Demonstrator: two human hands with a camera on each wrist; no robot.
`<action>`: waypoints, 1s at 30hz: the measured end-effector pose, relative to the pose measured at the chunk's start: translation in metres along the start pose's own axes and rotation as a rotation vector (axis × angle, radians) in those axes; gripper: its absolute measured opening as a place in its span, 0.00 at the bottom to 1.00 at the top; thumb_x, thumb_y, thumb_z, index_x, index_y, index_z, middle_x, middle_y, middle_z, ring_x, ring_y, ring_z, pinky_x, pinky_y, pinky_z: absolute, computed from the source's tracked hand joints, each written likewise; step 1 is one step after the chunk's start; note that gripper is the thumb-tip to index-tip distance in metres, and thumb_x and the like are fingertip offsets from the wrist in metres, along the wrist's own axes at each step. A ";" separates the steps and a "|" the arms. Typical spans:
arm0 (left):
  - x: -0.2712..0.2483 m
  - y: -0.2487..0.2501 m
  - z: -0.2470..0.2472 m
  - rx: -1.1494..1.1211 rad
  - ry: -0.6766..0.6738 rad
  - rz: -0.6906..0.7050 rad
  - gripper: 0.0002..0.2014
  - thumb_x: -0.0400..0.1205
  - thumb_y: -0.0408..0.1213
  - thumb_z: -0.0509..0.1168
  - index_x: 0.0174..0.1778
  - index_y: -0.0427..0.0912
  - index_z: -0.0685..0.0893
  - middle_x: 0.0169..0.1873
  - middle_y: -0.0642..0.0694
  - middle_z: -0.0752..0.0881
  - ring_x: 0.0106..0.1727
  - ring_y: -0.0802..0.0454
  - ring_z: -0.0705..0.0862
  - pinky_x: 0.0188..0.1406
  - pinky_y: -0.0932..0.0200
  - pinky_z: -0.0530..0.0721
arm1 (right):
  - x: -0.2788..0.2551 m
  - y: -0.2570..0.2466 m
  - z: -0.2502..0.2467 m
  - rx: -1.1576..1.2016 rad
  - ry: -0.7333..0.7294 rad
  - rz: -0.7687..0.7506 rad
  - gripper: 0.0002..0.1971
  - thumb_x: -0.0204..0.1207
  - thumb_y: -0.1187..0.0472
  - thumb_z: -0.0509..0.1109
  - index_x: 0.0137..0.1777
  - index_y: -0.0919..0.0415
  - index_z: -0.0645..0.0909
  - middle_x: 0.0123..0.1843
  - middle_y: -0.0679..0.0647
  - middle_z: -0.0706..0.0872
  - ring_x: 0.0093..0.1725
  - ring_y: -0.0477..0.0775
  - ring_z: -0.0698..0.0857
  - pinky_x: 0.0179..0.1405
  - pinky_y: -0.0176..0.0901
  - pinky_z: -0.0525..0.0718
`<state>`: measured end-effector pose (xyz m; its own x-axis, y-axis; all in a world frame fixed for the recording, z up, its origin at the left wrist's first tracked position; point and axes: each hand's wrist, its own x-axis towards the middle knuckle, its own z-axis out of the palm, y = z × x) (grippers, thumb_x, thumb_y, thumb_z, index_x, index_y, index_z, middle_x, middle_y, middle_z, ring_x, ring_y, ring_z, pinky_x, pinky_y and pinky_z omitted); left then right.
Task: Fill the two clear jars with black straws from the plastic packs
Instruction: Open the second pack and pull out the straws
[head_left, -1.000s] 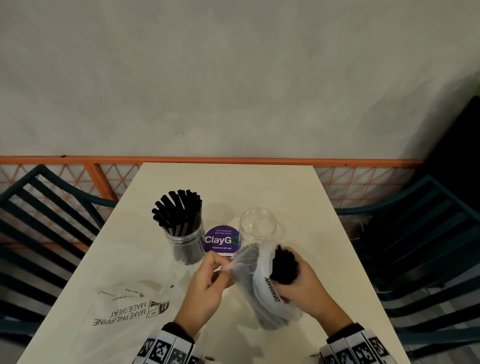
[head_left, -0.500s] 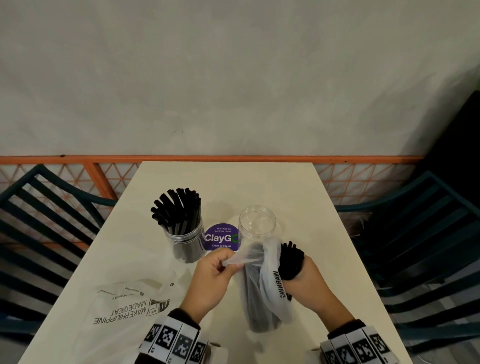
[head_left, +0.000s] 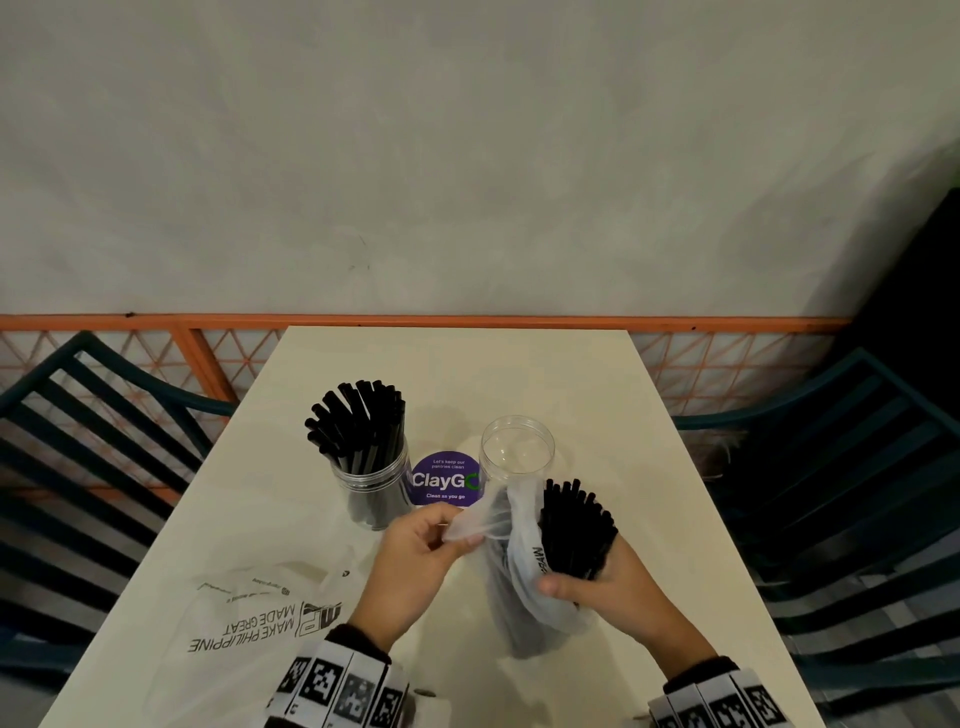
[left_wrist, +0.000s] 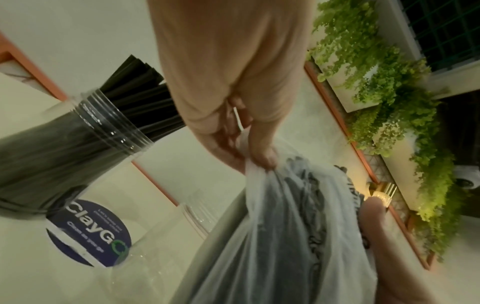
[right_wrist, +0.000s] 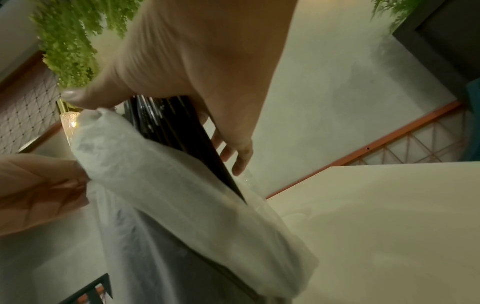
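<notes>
A clear jar (head_left: 375, 483) packed with black straws stands left of centre on the cream table (head_left: 519, 374). An empty clear jar (head_left: 517, 452) stands to its right. Just in front of it my right hand (head_left: 597, 577) grips a bundle of black straws (head_left: 574, 525) that sticks up out of a translucent plastic pack (head_left: 519, 582). My left hand (head_left: 452, 535) pinches the pack's open edge and holds it to the left. In the wrist views the left hand's fingers (left_wrist: 262, 156) pinch the film, and the right hand (right_wrist: 228, 127) wraps the straws (right_wrist: 176, 123).
An emptied pack (head_left: 249, 613) with printed text lies flat at the table's front left. A purple round sticker (head_left: 444, 480) sits between the jars. Dark green slatted chairs (head_left: 852, 467) stand on both sides, an orange rail (head_left: 467, 321) and a wall behind.
The straw bundle has risen further out of the pack in my right hand. The film has slid down the bundle while the left hand keeps its pinch on the edge.
</notes>
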<state>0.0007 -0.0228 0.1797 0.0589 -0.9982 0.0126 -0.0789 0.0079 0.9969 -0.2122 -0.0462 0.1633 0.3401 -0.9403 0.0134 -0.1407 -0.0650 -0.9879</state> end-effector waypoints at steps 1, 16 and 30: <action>0.000 0.001 0.004 -0.021 -0.003 -0.007 0.05 0.73 0.22 0.69 0.36 0.36 0.84 0.33 0.42 0.89 0.38 0.51 0.85 0.45 0.52 0.82 | 0.000 0.000 0.000 0.012 0.002 0.027 0.45 0.42 0.44 0.83 0.62 0.57 0.75 0.57 0.48 0.84 0.55 0.33 0.83 0.48 0.20 0.78; -0.005 0.007 0.018 0.269 -0.064 0.150 0.09 0.69 0.39 0.69 0.39 0.37 0.83 0.35 0.36 0.84 0.39 0.42 0.81 0.39 0.51 0.80 | -0.003 0.008 0.004 -0.003 -0.007 0.017 0.23 0.57 0.71 0.78 0.54 0.60 0.83 0.48 0.48 0.91 0.52 0.41 0.87 0.50 0.33 0.82; -0.002 0.009 0.013 -0.006 -0.193 0.023 0.09 0.75 0.39 0.70 0.46 0.39 0.83 0.33 0.55 0.85 0.36 0.60 0.81 0.37 0.68 0.79 | -0.003 0.010 0.005 0.073 0.039 0.013 0.22 0.51 0.56 0.80 0.48 0.55 0.85 0.47 0.43 0.92 0.50 0.42 0.88 0.47 0.32 0.84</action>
<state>-0.0130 -0.0219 0.1874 -0.1352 -0.9906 0.0206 -0.0715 0.0305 0.9970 -0.2098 -0.0419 0.1527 0.3022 -0.9532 0.0051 -0.0757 -0.0293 -0.9967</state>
